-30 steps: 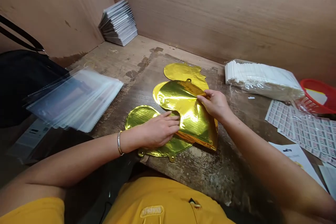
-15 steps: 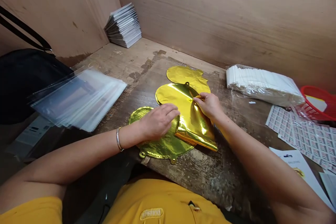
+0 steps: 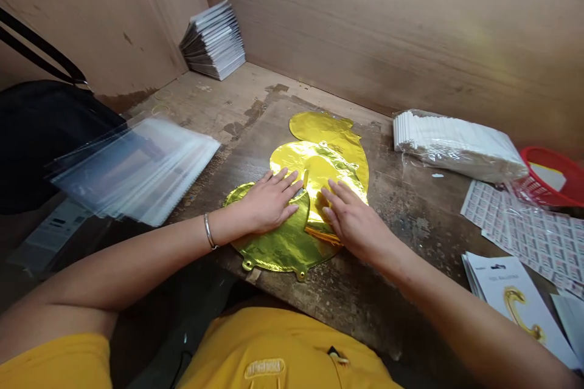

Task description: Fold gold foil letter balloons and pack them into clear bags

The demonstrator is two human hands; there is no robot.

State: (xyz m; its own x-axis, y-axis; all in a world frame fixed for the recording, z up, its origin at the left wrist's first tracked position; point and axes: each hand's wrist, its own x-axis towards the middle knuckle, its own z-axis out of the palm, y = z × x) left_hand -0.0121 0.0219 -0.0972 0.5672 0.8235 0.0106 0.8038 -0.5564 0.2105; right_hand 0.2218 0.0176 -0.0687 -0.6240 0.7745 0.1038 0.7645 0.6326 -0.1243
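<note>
Flat gold foil balloons (image 3: pixel 278 250) lie on the wooden table in front of me, partly overlapping, with small tabs on their edges. The upper one has a folded part (image 3: pixel 319 177) turned over on itself, and its layered lower edge shows near my right hand. My left hand (image 3: pixel 274 199) rests palm down on the foil, fingers spread, left of the fold. Flat on the folded part lies my right hand (image 3: pixel 353 219), its fingers apart. Another gold foil piece (image 3: pixel 314 124) sticks out behind. My hands cover part of the foil.
Clear plastic sleeves (image 3: pixel 141 164) lie at left beside a black bag (image 3: pixel 50 140). A stack of cards (image 3: pixel 214 42) stands in the back corner. At right are bagged white sticks (image 3: pixel 456 143), a red basket (image 3: pixel 559 188), sticker sheets (image 3: pixel 529 240) and balloon cards (image 3: pixel 502 298).
My right hand has let go of the pinched foil edge, which now lies folded over, and has come down flat on it. My left hand has opened and flattened onto the foil.
</note>
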